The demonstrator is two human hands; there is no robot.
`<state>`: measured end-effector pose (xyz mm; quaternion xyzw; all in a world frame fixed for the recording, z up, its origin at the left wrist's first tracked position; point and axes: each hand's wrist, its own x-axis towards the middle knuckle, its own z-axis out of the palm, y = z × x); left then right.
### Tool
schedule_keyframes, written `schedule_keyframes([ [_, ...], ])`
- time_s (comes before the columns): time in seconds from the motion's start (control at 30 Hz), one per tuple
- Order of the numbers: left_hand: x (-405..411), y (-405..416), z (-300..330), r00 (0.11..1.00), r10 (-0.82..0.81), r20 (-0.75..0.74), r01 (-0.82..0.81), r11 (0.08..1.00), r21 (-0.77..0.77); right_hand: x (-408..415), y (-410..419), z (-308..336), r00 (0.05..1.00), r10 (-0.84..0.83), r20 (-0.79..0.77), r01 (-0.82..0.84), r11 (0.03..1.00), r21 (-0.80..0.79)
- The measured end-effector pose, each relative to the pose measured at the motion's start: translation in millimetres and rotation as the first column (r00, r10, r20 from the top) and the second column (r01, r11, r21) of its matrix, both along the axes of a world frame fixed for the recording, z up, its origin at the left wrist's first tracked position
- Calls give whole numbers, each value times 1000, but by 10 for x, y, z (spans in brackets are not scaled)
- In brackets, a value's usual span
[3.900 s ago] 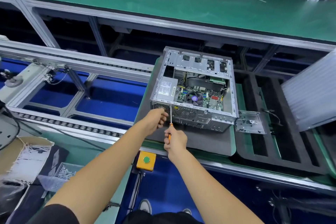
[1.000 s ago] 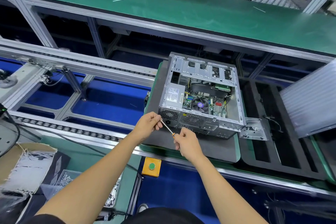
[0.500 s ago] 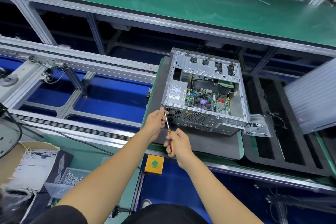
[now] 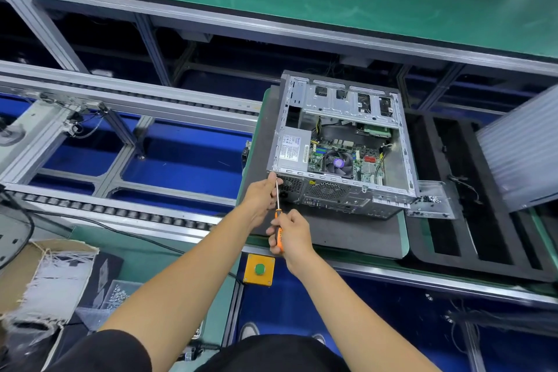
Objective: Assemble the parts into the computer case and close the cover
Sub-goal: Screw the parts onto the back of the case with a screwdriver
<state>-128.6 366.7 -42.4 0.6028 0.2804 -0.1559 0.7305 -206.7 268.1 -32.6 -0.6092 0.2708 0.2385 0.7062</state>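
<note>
The computer case [image 4: 341,142] lies on its side on a dark grey mat [image 4: 347,235] on the green surface [image 4: 403,229]. Its cover is off, so I can see right inside. There is a green board with a round fan [image 4: 337,162] in the middle, and a silver power box [image 4: 293,146] sits in the near left part.

The right hand [image 4: 290,234] is curled tight around the orange handle of a screwdriver [image 4: 278,217]. The thin metal shaft points up to the near left corner of the case. The left hand [image 4: 262,196] is up by that same corner. Its fingers pinch the shaft close to the tip, right against the case wall.

Just to the right of the case lies a small clear plastic tray [image 4: 431,201] with little dark screws in it. It rests on a black foam tray [image 4: 471,190] with long slots. A ribbed white panel [image 4: 519,148] leans at the far right edge.

Below the surface's edge is a yellow box with a green button [image 4: 259,269]. Down at the left is a torn cardboard box [image 4: 39,275], and beside it a clear box of small silver screws [image 4: 116,296].
</note>
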Motion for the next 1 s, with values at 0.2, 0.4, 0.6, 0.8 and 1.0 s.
schedule_keyframes([
  [0.2,-2,-8,0,1000,6,-2,-6,1000,4,4,49,9,1000,-18,-4,18,1000,11],
  [0.4,4,18,22,1000,-12,12,12,1000,2,3,105,17,999,-50,-6,50,998,44],
  [0.6,-29,29,27,999,-2,36,1,999,33,42,131,30,993,-108,-49,113,987,110],
  [0.8,-66,107,56,996,-25,91,22,999,43,28,168,15,983,-131,-131,145,984,102],
  [1.0,-92,163,9,992,-26,124,15,996,89,-16,233,1,983,-179,-30,180,984,15],
])
